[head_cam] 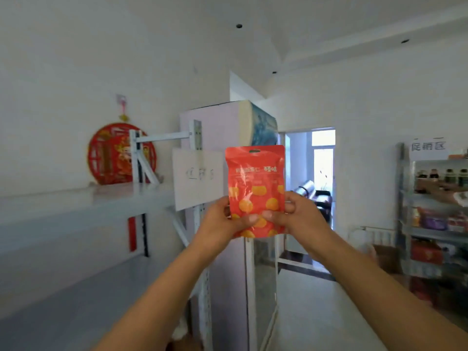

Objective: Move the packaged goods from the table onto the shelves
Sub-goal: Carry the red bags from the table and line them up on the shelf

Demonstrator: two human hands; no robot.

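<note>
- Red-orange foil pouch (255, 178), printed with yellow-orange rounds, hang slot at its top edge. It is held upright at centre frame, in the air and on no shelf. The table is out of view.
- Left hand (222, 221): thumb laid across the pouch's lower front, fingers behind it, pinching the lower left corner.
- Right hand (296, 214): the same hold on the lower right corner. The two thumb tips lie close together on the front face.
- Step in hand, as judged: carriage between pick and place, with the pouch raised to shelf height and not yet set down.
- Next move, as judged: swing the pouch to a shelf board and lower it until its bottom edge bears. The pouch looks soft and light, so it may slump or tip forward unless it is leaned back or laid flat before both pinches are let go.
- White shelf unit (76, 206), left of frame: boards blurred. A white paper sign (197, 178) hangs on its right-hand post, handwriting illegible.
- Red round ornament (111, 153), upper left, on the wall behind that unit.
- Pale tall cabinet (217, 127), directly behind the pouch.
- Grey rack (401, 198), right edge of frame: dark bottles on the upper tier, coloured packets on the middle tier, red boxes lower down. A paper label (428, 146) with characters is fixed at its top.
- Doorway (321, 158), right of centre, bright beyond.
</note>
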